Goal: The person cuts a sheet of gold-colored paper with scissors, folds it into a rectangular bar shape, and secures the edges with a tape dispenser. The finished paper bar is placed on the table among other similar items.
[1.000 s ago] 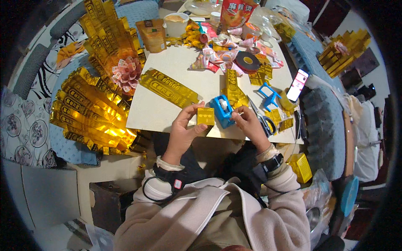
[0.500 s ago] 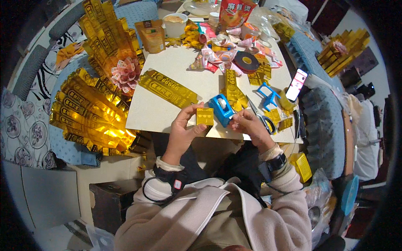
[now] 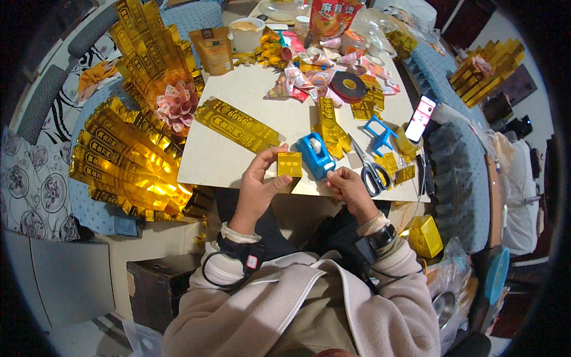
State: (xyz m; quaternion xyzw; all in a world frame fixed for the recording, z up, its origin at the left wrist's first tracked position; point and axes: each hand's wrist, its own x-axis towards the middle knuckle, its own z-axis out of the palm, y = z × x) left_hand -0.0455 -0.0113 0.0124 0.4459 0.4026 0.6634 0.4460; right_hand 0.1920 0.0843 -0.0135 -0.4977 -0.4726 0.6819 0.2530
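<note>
Near the table's front edge, my left hand (image 3: 256, 193) grips a small gold foil box (image 3: 289, 163) between thumb and fingers. Just right of it stands a blue tape dispenser (image 3: 315, 157) with a roll of clear tape (image 3: 316, 146) in it. My right hand (image 3: 352, 191) is by the dispenser's near end, thumb and fingers pinched together; whatever they hold is too small to make out. Scissors with dark handles (image 3: 375, 178) lie right beside that hand. A flat gold foil strip (image 3: 241, 125) lies beyond my left hand, and another gold piece (image 3: 328, 128) lies behind the dispenser.
A blue plastic stand (image 3: 380, 135), a lit phone (image 3: 421, 119) and a black tape roll (image 3: 348, 87) are on the table's right half. Folded pink paper pieces (image 3: 297, 80), a pouch (image 3: 213, 52) and a tub (image 3: 247, 37) sit farther back. Gold foil fans (image 3: 128, 160) stand at left.
My right hand has shifted slightly left and toward me, uncovering more of the scissors' handles. My left hand still holds the gold box, now tilted slightly differently.
</note>
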